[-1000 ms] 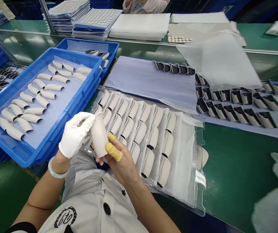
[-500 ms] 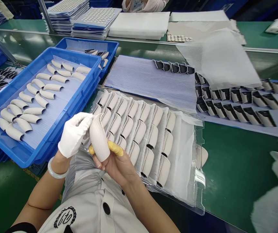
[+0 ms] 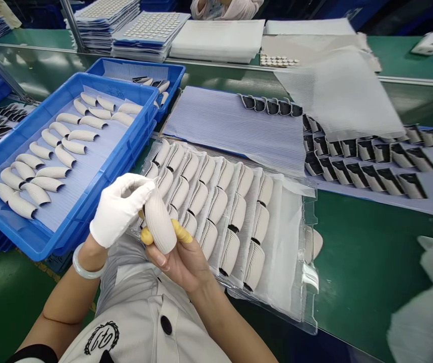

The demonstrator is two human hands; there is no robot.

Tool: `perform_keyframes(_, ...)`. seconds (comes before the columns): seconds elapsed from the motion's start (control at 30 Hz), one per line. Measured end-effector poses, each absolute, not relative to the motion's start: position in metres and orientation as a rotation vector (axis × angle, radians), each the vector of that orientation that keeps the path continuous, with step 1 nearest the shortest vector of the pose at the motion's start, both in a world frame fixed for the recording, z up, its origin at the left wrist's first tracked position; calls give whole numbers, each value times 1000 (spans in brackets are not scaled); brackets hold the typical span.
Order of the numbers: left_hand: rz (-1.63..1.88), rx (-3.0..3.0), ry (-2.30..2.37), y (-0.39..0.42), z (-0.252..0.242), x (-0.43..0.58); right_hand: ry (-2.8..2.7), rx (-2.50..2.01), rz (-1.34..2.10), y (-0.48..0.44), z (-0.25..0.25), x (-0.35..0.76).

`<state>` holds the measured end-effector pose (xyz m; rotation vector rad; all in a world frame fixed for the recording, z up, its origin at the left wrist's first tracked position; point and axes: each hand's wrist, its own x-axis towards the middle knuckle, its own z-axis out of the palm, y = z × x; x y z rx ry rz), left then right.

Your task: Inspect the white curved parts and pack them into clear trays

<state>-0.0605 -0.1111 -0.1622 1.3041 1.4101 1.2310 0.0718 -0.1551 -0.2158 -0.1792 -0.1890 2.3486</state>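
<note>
A green workbench [image 3: 367, 262] is spread across the lower right of the frame. At left, a blue plastic tray [image 3: 120, 83] is filled with ribbed cream pieces, and a clear plastic sleeve [image 3: 288, 242] packed with similar pieces is laid at centre. Above the sleeve's lower left, one ribbed cream piece [image 3: 159, 222] is held at lower centre between a gloved left hand [image 3: 118, 209] and a bare right hand [image 3: 178, 257]. The piece is gripped closely: its top is covered by white glove fingers, and its underside is pressed by yellow-capped fingertips [image 3: 146, 236].
</note>
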Motion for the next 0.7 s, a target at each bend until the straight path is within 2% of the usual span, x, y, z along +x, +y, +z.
perform_keyframes(0.13, 1190, 1295, 1429, -112, -162, -64, -148, -153, 2349, -156, -216, 69)
perform_keyframes(0.37, 881, 1592, 1316, -116, -151, -70, -190, -279, 2336, -153, -211, 70)
perform_keyframes(0.7, 1142, 1358, 1489, -113, -157, -65, -158, -242, 2348, -156, -207, 65)
